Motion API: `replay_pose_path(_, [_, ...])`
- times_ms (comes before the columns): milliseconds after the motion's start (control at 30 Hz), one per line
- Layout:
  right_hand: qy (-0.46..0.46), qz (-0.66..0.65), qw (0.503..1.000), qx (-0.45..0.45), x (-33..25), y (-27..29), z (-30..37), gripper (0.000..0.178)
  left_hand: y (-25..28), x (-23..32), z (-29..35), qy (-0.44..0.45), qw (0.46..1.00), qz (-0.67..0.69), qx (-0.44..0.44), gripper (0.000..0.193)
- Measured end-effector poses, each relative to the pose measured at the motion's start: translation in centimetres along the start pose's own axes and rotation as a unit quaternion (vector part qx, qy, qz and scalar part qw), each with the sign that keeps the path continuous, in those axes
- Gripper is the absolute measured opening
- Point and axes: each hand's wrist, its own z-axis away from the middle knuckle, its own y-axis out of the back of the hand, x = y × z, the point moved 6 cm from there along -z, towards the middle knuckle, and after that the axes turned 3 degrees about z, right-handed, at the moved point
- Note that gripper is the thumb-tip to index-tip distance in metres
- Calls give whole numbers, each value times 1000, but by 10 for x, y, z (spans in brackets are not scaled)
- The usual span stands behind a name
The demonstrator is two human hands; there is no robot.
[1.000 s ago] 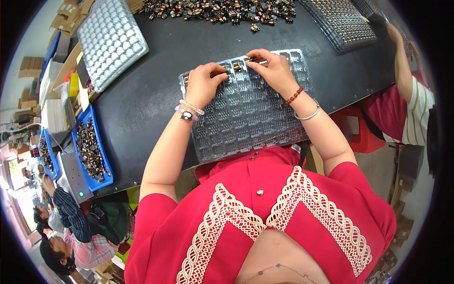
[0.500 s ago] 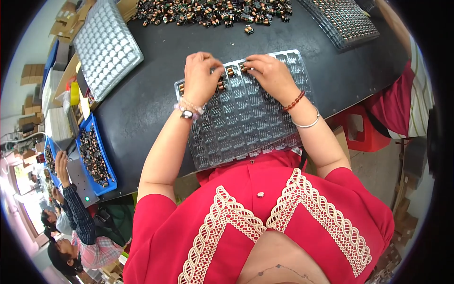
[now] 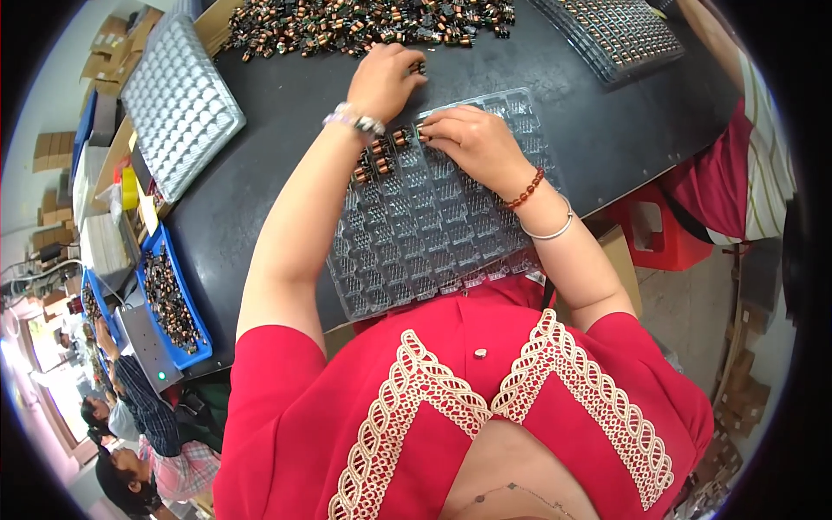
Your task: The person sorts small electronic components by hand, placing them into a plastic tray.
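A clear plastic tray (image 3: 416,234) with rows of compartments lies on the black table in front of me. Several small copper-wound coils (image 3: 374,161) sit in its upper-left pockets. My left hand (image 3: 381,82) is beyond the tray's far edge, beside the loose heap, its fingers closed on a copper coil (image 3: 418,68). Over the tray's far rows, my right hand (image 3: 475,139) pinches another copper coil (image 3: 422,132) at a pocket; its fingers partly cover that piece.
A heap of coils (image 3: 347,26) spreads across the table's far side. Filled trays (image 3: 620,39) are stacked at far right, and an empty-pocketed tray (image 3: 178,108) leans at left. Blue bins (image 3: 173,299) of parts stand at left, near co-workers. Another person's arm (image 3: 715,39) shows at right.
My left hand has moved from the tray up toward the heap and now has a coil. The right hand has shifted slightly left along the tray's far row.
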Motion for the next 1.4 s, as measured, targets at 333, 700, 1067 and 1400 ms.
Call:
replay_pose_path(333, [-32,-45,991,-118,17,-3,4,15,16,40,84,147,982,84,-84,24])
replay_pose_path(700, [-77,-5,987,-142,19,-5,9,19,20,46,93,62,997,22,-41,13])
replay_pose_path(1067, [-67,-53,990,-114,19,-2,6,14,9,29,90,132,986,97,37,10])
replay_pose_path(1400, [-50,30,996,-66,40,20,-72,54,42,-95,17,202,967,42,152,53])
